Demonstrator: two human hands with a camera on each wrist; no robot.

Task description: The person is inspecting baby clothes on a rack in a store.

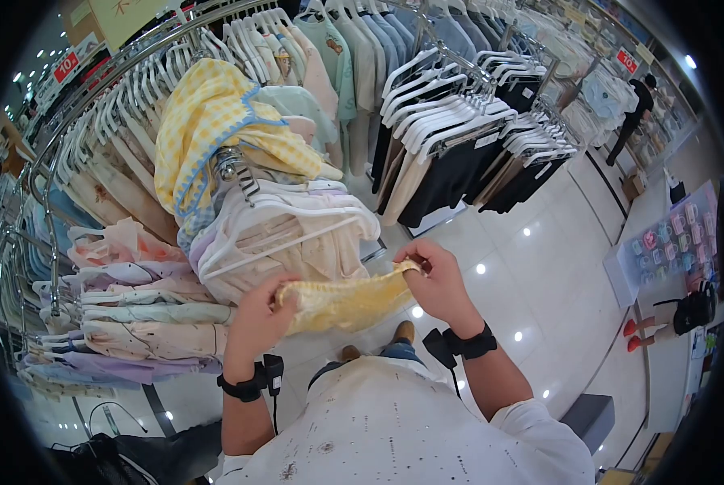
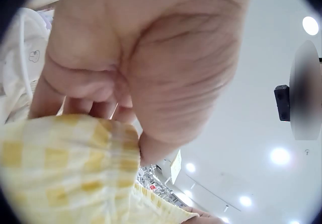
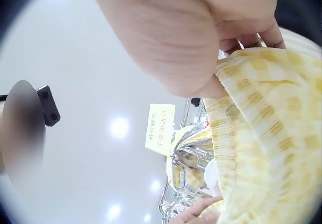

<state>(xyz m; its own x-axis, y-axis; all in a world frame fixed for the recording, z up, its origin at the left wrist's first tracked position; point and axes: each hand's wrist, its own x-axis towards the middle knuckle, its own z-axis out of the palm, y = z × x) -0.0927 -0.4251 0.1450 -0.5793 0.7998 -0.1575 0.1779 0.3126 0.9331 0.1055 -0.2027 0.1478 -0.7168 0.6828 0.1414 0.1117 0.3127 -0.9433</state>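
Yellow checked pajama pants (image 1: pixel 347 303) with a gathered elastic waistband stretch between my two hands, in front of my body. My left hand (image 1: pixel 258 317) grips one end of the waistband, thumb and fingers round the cloth. On the other side my right hand (image 1: pixel 440 280) pinches the opposite end. In the right wrist view the waistband (image 3: pixel 261 111) stands open, and a small round button (image 3: pixel 232 112) shows on its inner side. The left wrist view shows the checked cloth (image 2: pixel 55 158) hanging below the thumb. Some fingertips are hidden behind the fabric.
A yellow checked garment with blue trim (image 1: pixel 208 121) drapes over the rack end just ahead. White hangers (image 1: pixel 289 222) with pale clothes hang beside it. Folded-looking pastel clothes (image 1: pixel 156 311) crowd the left. Dark trousers (image 1: pixel 443 182) hang ahead right. Someone in black (image 1: pixel 638 113) stands far right.
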